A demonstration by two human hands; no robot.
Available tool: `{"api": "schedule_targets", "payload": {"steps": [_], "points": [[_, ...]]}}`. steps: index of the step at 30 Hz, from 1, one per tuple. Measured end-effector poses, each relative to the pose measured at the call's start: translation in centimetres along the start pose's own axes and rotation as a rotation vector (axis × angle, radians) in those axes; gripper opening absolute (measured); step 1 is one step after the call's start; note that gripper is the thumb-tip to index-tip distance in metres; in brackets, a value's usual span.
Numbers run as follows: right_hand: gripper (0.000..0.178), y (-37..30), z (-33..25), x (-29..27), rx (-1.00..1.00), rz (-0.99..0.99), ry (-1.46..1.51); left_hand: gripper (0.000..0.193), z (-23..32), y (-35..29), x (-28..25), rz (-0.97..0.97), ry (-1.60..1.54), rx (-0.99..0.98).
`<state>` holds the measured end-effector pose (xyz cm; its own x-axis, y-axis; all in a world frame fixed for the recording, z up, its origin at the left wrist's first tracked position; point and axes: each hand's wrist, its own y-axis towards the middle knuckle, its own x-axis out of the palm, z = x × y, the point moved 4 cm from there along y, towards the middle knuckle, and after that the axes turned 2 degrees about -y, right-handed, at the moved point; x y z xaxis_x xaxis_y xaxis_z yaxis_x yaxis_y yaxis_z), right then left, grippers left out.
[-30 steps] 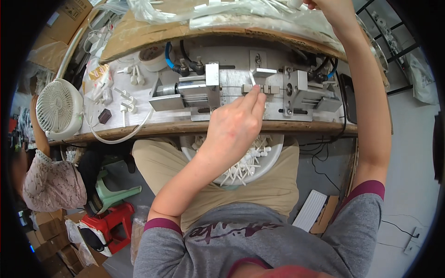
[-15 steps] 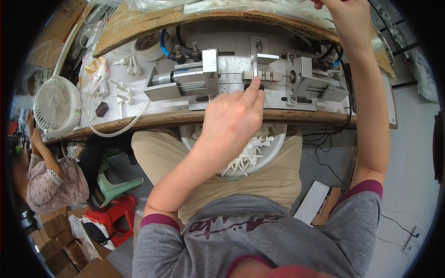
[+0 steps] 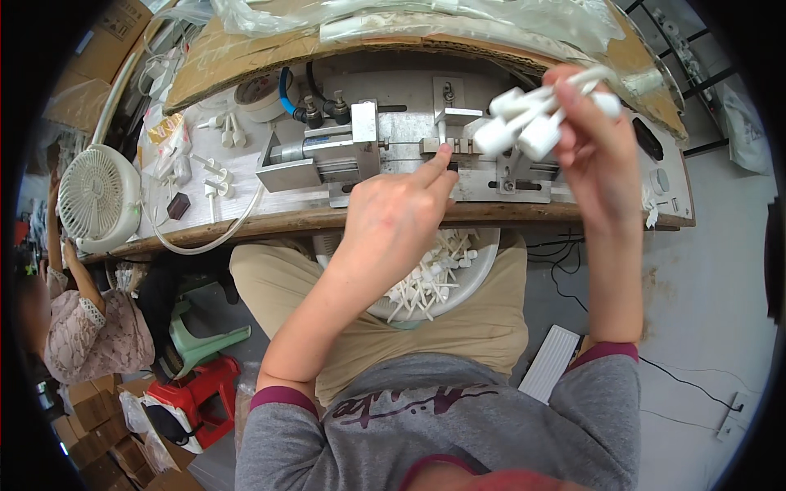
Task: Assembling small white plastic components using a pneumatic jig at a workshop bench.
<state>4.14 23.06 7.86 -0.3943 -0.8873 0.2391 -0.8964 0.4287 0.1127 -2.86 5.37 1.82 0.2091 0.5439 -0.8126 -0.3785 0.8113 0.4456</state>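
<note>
My right hand [image 3: 596, 131] is raised over the right half of a metal press fixture [image 3: 385, 151] and grips a bunch of white plastic tube pieces [image 3: 536, 119]. My left hand [image 3: 397, 221] reaches to the fixture's middle, its fingertips on the small clamp block there; whether it holds a piece is hidden. A round white bowl [image 3: 483, 274] with several white stick-like parts rests on my lap under the bench edge.
The wooden bench [image 3: 270, 221] also carries a white desk fan [image 3: 94, 196], a tape roll [image 3: 258, 90], loose white parts and a white hose. Cardboard and plastic bags lie behind the fixture. Another person sits at the far left by a red stool [image 3: 196, 393].
My right hand came down from the top edge toward the fixture, now showing the bunch of white pieces. My left hand stayed at the clamp block.
</note>
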Motion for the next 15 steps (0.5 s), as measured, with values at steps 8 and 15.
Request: {"api": "schedule_targets", "payload": {"steps": [8,15], "points": [[0.021,-3.0,4.6,0.7,0.212,-0.019,0.237,0.046,2.2,-0.5,-3.5,0.271,-0.508,0.122],[0.026,-3.0,4.9,-1.4,0.165,0.125,0.244,0.039,2.6,-1.9,-4.5,0.175,-0.643,0.01]]}}
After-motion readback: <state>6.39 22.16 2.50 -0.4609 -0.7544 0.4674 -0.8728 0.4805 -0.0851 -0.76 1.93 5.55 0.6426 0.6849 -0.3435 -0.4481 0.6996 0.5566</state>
